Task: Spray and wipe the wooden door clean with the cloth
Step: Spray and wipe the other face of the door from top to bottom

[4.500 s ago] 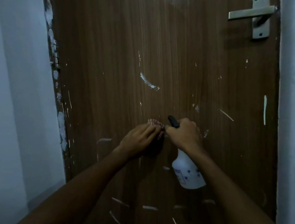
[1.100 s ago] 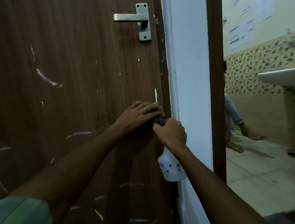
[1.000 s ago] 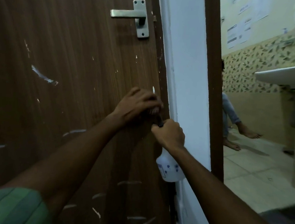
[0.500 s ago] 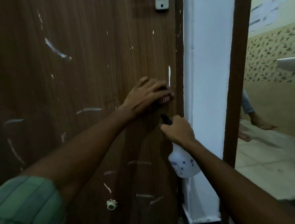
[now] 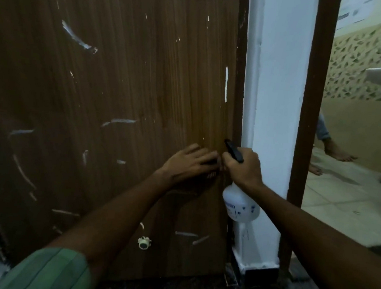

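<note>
Wiping low on the wooden door (image 5: 125, 89) beside its latch edge, spray bottle (image 5: 240, 205) alongside.

Left hand (image 5: 191, 165) flat, fingers spread and pressed over the cloth (image 5: 212, 174), only a reddish scrap showing under the fingertips, against the wood. Right hand (image 5: 242, 165) just beside, curled tight round the bottle's neck, black nozzle (image 5: 233, 150) aimed up-left, white body hanging below. White paint streaks (image 5: 226, 84) scattered over the door. White wall (image 5: 275, 105) to the right, then a tiled room with a bare foot (image 5: 338, 152). Bottle contents impossible to tell.
</note>
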`<state>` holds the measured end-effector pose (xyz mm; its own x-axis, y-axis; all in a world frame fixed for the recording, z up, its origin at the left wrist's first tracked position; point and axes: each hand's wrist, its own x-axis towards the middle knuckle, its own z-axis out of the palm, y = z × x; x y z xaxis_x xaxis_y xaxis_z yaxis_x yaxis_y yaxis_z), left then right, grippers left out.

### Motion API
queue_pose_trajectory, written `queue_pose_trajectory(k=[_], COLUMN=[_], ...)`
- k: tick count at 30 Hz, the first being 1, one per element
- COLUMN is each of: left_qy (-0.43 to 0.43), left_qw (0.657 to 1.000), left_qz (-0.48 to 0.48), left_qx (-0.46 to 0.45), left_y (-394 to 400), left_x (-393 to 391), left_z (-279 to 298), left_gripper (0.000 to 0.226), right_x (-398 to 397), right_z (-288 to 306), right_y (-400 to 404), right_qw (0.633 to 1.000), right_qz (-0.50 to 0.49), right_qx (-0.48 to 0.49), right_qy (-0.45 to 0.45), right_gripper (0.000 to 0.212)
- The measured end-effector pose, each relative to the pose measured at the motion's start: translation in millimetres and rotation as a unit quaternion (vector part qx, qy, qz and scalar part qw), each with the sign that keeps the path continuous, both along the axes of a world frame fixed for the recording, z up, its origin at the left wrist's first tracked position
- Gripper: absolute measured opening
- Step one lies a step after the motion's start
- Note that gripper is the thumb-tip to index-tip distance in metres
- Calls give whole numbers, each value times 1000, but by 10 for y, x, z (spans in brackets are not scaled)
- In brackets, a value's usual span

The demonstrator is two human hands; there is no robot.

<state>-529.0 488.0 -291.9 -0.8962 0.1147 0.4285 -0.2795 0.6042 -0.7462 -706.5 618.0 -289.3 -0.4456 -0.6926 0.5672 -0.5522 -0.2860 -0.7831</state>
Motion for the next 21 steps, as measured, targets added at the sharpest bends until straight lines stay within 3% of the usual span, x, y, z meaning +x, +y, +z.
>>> queue_pose_trajectory(k=[1, 3, 4, 5, 11, 14, 16, 18, 21], left_qy=[90, 286, 353, 374, 121, 149, 226, 357, 517], left_qw=[995, 943, 910, 899, 983, 981, 952, 893, 806], left_qz=[6, 36, 52, 68, 67, 73, 95, 115, 116], left_qx=[39, 167, 210, 217, 118, 99, 183, 247, 263], left_y=[71, 186, 213, 219, -3, -55, 18, 91, 140], left_x=[-1, -35, -62, -78, 216, 392, 441, 446, 414], left_z=[103, 349, 454, 495, -412, -571, -435, -232, -29], left_gripper=[73, 72, 75, 76, 101, 92, 91, 81, 82], right_x=[11, 49, 74, 103, 193, 229, 254, 286, 354], right_z=[-50, -148, -180, -208, -230, -245, -256, -263, -267], right_y=[-11, -54, -71, -93, -142, -135, -153, -184, -224], right_qw=[1000, 1000, 1000, 1000, 1000, 999, 998, 997, 996], right_qz=[3, 5, 7, 8, 22, 40, 49, 53, 62], right_qx=[3, 8, 11, 18, 13, 13, 16, 13, 11], right_qy=[12, 11, 4, -4, 2, 27, 41, 56, 64], right_gripper=[33, 35, 36, 36, 36, 36, 37, 38, 35])
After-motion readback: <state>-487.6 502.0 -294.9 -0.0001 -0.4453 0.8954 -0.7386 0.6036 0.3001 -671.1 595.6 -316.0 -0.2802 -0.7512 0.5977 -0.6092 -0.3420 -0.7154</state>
